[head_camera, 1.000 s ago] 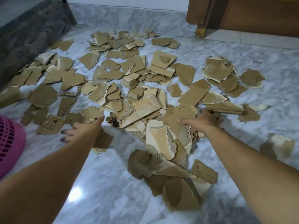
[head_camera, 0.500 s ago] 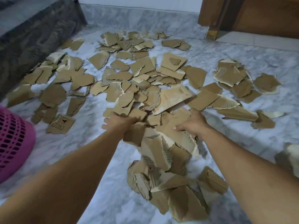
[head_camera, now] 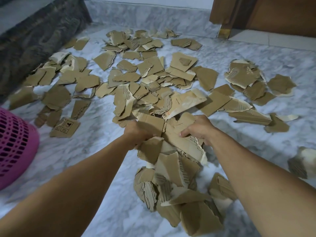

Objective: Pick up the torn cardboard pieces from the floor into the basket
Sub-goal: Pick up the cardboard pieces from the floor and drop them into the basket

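Note:
Torn brown cardboard pieces (head_camera: pixel 130 77) lie scattered over the marble floor (head_camera: pixel 222 53). A heap of them (head_camera: pixel 172 183) runs from the middle toward me. My left hand (head_camera: pixel 136 134) and my right hand (head_camera: pixel 199 129) squeeze a bunch of cardboard pieces (head_camera: pixel 164 134) between them at the top of that heap, fingers curled round the pieces. The pink perforated basket (head_camera: pixel 15 146) stands at the left edge, only partly in view.
A dark patterned raised edge (head_camera: pixel 37 31) runs along the far left. A wooden door frame with a brass foot (head_camera: pixel 224 29) stands at the back right. One separate cardboard lump (head_camera: pixel 302 163) lies at the right edge. Bare floor shows between basket and heap.
Both hands have drawn together from wide apart, sweeping cardboard inward. They now clamp a bunch between them, and the heap in front of me has grown.

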### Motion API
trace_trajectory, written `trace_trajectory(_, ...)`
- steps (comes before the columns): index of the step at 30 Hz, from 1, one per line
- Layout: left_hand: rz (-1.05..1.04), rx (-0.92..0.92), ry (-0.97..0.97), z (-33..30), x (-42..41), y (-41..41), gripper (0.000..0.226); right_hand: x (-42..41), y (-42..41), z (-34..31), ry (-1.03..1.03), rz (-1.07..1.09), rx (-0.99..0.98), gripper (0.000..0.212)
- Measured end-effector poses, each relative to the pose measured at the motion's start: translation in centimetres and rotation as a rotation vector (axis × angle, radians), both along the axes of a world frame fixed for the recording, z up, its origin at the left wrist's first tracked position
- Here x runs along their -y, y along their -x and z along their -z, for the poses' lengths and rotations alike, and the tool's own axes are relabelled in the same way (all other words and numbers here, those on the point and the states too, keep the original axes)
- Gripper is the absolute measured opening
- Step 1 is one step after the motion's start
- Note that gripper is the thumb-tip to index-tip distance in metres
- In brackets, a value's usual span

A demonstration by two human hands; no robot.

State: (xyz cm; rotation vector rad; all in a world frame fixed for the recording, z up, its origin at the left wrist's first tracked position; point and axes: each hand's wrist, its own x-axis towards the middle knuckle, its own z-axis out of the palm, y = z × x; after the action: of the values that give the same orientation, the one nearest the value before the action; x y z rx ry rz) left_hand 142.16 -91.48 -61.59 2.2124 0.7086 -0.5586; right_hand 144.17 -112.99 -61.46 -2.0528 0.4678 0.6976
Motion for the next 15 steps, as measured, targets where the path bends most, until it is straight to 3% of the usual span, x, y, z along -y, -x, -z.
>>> trace_trajectory(4, -0.108, -0.029, 0.252, -1.3, -0.7, 1.1, 0.103, 0.0, 0.5, -0.9, -0.045, 0.014, -0.033, 0.068)
trace_trajectory(10, -0.199, 0.003, 0.288, -4.8, -2.0, 2.2, 0.053, 1.0, 1.7, -4.6, -0.148, 0.087, -0.014, 0.052)
trace_trajectory(13, -0.216, 0.064, 0.268, -8.3, -3.0, 3.1, 0.052, 1.6, 1.9, -7.7, -0.167, 0.110, 0.035, 0.043)
trace_trajectory(15, -0.219, 0.124, 0.221, -10.8, -3.5, 4.0, 0.052, 1.6, 2.0, -9.7, -0.178, 0.119, 0.074, 0.048)
